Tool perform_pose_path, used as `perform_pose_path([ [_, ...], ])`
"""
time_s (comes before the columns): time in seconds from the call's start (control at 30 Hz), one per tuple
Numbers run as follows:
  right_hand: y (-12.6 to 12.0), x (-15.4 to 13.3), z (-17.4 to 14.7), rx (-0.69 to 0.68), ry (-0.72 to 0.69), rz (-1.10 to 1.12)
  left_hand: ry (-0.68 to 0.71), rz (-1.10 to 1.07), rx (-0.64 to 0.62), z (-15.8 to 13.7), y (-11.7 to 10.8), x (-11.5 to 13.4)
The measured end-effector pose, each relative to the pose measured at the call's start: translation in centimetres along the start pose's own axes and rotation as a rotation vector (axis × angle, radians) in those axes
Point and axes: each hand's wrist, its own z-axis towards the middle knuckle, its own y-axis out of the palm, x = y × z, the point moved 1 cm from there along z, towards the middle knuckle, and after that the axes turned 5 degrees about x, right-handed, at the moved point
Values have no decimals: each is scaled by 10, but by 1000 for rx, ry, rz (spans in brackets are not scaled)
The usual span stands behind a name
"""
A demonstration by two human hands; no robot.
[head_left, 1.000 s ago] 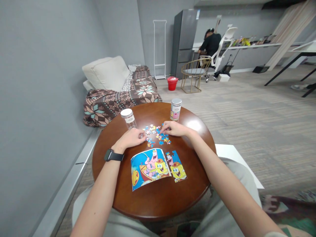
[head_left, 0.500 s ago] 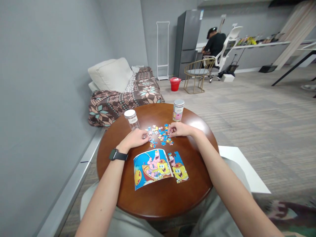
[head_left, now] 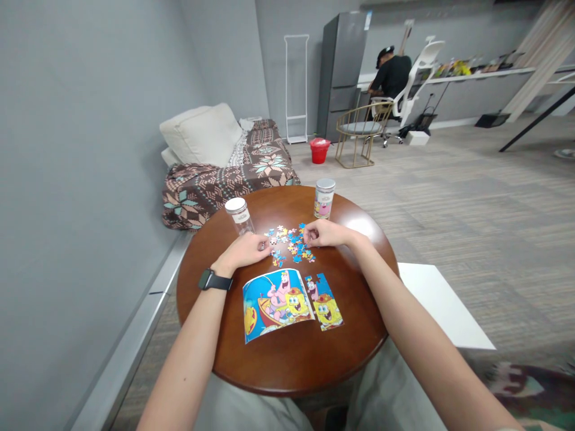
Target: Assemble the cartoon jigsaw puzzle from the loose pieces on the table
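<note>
Loose jigsaw puzzle pieces (head_left: 295,244) lie in a spread pile on the round wooden table (head_left: 283,368). My left hand (head_left: 247,249), with a dark watch on its wrist, rests at the pile's left edge, fingers curled together. At the right edge is my right hand (head_left: 323,233), its thumb and fingers closed among the pieces. Whatever either hand pinches is too small to make out. Nearer me lies a slightly curled cartoon picture sheet (head_left: 276,305). Beside its right edge sits a joined section of puzzle (head_left: 326,303), showing a yellow face and a pink figure.
A clear jar with a white lid (head_left: 238,214) stands behind my left hand, and a printed jar (head_left: 324,199) behind my right. Beyond the table are a covered sofa (head_left: 233,185), a red bucket (head_left: 319,151), a wire-backed chair (head_left: 359,129) and a seated person (head_left: 395,75).
The view has tilted very slightly downward. My right hand has shifted a little left at the pile, while my left hand stays nearly still. The joined section looks unchanged.
</note>
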Motion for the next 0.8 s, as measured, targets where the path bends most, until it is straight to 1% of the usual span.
perform_pose_path([
  [0.1, 0, -6, 1, -5, -66, 139, 3, -59, 11, 1, 2, 3],
  [0.2, 3, -11, 2, -19, -114, 299, 12, -165, 34, 2, 5, 12],
  [0.3, 7, -14, 3, -29, -69, 436, 47, -263, 42, 4, 10, 24],
  [0.4, 11, -18, 4, -2, -25, 551, 61, -347, 25, 6, 14, 33],
  [0.5, 11, -23, 5, 25, -20, 598, 68, -400, 23, 6, 16, 37],
  [0.67, 10, -25, 4, -5, -32, 629, 31, -476, 32, 5, 14, 37],
  [0.8, 11, -27, 3, -4, -40, 666, 16, -507, 31, 5, 12, 36],
])
